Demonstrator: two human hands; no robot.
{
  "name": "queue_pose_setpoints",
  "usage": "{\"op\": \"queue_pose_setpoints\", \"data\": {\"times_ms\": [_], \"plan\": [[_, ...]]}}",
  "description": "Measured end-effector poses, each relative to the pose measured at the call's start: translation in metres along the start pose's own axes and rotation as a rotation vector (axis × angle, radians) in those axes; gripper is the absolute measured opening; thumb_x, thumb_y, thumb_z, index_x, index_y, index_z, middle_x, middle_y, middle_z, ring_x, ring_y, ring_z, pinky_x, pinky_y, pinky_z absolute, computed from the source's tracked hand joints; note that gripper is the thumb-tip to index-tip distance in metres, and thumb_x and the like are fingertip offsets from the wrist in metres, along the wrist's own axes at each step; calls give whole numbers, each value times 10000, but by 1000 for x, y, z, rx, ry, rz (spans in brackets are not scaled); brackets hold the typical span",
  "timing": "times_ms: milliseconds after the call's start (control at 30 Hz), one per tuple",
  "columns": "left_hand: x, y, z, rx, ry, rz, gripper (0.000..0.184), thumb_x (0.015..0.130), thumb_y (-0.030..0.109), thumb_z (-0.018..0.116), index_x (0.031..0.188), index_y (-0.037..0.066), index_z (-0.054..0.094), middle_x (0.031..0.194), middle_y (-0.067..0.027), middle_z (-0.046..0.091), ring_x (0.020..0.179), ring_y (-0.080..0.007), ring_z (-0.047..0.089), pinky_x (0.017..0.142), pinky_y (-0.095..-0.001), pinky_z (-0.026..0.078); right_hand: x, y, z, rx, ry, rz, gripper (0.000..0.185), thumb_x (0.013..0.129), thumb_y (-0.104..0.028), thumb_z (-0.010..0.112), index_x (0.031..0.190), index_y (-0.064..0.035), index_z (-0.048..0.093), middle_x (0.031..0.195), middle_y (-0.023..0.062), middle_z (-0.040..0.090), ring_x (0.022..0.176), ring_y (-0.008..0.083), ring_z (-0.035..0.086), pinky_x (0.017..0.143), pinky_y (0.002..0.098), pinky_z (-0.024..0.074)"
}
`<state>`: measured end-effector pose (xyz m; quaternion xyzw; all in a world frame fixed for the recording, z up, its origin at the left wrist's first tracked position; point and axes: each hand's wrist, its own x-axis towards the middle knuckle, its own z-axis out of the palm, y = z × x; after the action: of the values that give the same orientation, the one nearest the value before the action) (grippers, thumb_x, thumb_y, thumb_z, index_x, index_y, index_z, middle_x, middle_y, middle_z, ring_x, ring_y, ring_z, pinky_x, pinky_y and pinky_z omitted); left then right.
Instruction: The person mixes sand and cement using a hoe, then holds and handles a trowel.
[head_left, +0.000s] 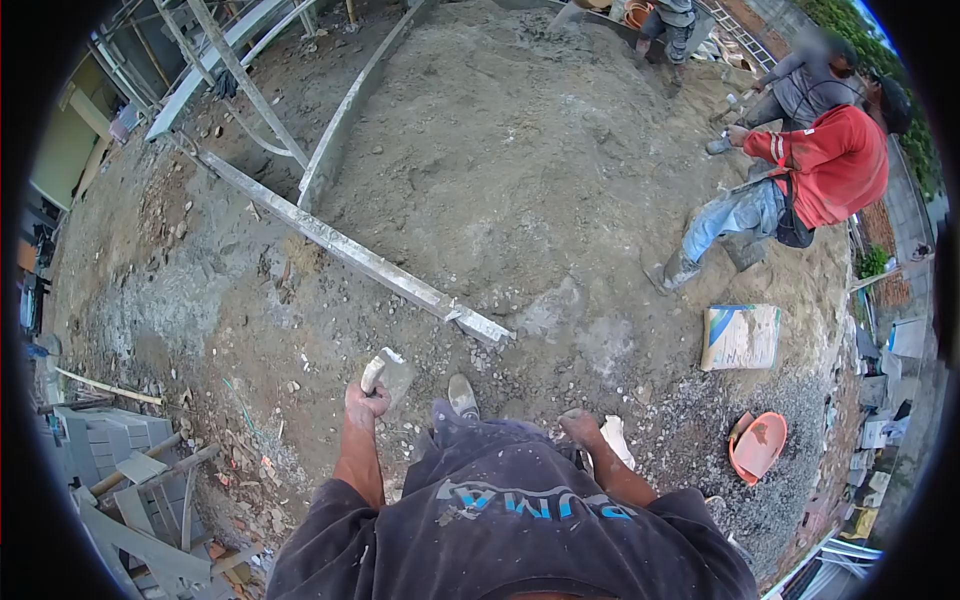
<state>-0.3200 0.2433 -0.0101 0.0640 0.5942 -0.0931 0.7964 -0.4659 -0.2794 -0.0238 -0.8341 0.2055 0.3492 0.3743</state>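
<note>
My left hand [368,399] is closed around the pale handle of a flat trowel [398,378], its greyish blade held above the rough ground. My right hand [580,427] hangs by my right side in front of my dark shirt. Its fingers are too indistinct to show whether they are curled or apart. A crumpled white item [617,441] shows just beside that wrist; its kind and whether it touches the hand are unclear. One of my dusty boots [462,396] stands on the gravelly soil between my hands.
A long straight beam [350,248] lies ahead, meeting another bar. A printed sack [741,337] and an orange basin [757,448] sit to the right. A person in a red top [825,165] works at upper right, others beyond. Boards and blocks [140,470] are piled lower left.
</note>
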Motion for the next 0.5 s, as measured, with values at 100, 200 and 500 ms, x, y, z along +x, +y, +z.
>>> {"op": "queue_pose_setpoints", "data": {"times_ms": [100, 200, 500], "plan": [[15, 20, -5, -27, 37, 2, 145, 886, 165, 480, 880, 109, 614, 683, -18, 573, 524, -154, 530, 437, -242, 426, -31, 18, -6, 186, 111, 111, 317, 820, -312, 584, 794, -2, 648, 722, 154, 640, 678, 274, 619, 644, 391, 484], [21, 26, -21, 69, 42, 68, 136, 899, 140, 460, 862, 102, 585, 670, -24, 564, 539, -154, 547, 442, -264, 453, -57, 53, 6, 223, 131, 49, 285, 824, -291, 561, 792, -19, 640, 670, 117, 617, 613, 231, 600, 619, 367, 501], [132, 36, -102, 890, 49, 34, 182, 904, 235, 504, 942, 57, 518, 677, -91, 548, 535, -229, 571, 430, -382, 492, -73, 1, -2, 297, 99, 254, 277, 868, -273, 629, 963, -15, 655, 819, 56, 655, 714, 138, 590, 628, 288, 487]]}}
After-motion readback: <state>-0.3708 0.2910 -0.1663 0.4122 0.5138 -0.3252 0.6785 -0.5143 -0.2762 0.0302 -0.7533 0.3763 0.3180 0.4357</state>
